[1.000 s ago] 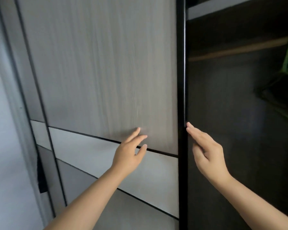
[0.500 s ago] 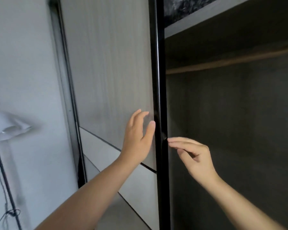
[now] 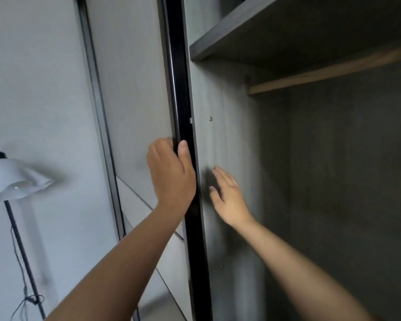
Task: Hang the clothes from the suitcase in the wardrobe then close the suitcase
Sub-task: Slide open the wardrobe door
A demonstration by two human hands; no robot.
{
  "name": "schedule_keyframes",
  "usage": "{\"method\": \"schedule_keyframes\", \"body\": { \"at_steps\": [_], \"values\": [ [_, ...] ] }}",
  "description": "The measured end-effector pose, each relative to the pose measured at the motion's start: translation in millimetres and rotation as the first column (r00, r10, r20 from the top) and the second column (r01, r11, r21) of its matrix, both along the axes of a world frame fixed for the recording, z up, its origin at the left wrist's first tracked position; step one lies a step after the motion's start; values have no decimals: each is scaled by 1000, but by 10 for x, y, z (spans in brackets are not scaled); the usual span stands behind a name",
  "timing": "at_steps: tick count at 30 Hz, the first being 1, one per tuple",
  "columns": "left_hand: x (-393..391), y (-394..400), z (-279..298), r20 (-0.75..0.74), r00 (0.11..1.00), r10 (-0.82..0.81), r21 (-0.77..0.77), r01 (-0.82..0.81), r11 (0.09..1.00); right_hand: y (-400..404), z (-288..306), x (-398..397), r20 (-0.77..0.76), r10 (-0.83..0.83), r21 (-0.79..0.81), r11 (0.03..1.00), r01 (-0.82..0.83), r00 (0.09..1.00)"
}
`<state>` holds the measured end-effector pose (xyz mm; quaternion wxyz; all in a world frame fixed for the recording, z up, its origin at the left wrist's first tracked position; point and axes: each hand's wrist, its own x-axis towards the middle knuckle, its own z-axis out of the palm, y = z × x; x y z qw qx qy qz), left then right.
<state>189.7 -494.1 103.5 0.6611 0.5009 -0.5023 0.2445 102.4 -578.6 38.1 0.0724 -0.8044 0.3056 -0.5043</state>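
Here the left hand [image 3: 171, 174] gripped the sliding door's black edge rail [image 3: 183, 135] — fingers curled round its upright length — while the right hand [image 3: 227, 195] lay open against the wardrobe's inner side panel [image 3: 220, 100]. The hanging rod [image 3: 329, 72] ran rightward above; suitcase and clothes were out of view.

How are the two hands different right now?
The left hand grips the black edge of the sliding door, fingers curled round it; the right hand is open with straight fingers. The left hand is at the door, the right hand by the wardrobe's inner side wall. Both are bare and raised at about the same height.
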Motion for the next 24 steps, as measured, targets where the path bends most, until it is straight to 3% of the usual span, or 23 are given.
{"method": "schedule_keyframes", "body": {
  "at_steps": [6,18,24],
  "values": [
    [350,-228,-49,31,996,83,26,-84,996,-452,98,443,-179,-149,149,973,176,973],
    [459,-272,-7,-23,994,111,38,-110,993,-423,9,263,-69,-147,44,988,150,987],
    [391,-276,10,-27,987,157,43,-156,987,-398,61,211,-109,-163,42,985,169,981]
  ]
}}
